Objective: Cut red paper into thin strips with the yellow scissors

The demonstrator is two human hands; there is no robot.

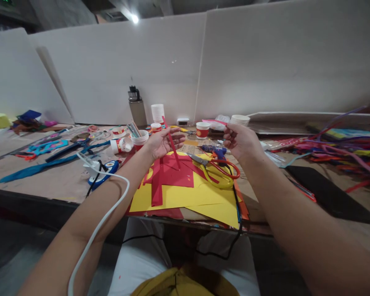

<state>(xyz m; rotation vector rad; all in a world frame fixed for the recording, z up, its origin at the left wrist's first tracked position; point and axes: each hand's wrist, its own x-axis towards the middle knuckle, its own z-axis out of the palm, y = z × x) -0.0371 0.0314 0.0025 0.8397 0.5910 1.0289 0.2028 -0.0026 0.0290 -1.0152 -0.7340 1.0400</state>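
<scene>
A person's two bare hands reach over a cluttered counter [64, 187], seen from the head. The left hand [168, 143], palm turned up, has its fingers loosely half curled and holds a narrow red strip [173, 147], which slants across the fingers with its lower end over the red paper. The right hand [239, 139] is nearly closed, its curled fingertips on the end of a thin pink strip [214, 121] that points left.

Between and nearer than the hands, red paper [180, 177] lies on yellow sheets [172, 198] at the near edge of the counter. A wider red strip [157, 185] lies over them. Open scissors with one red and one yellow handle [220, 174] rest on the right part of the papers, beside a blue glue gun [219, 154].

Farther back stand a red and white paper cup [202, 130], stacked white cups [157, 113] and a dark bottle [137, 107]. At left is a blue and white power strip [103, 174] with a white cable [111, 211] passing over the left forearm. At right lie a black tablet-like slab [331, 193] and a heap of coloured pipe cleaners [342, 154].
</scene>
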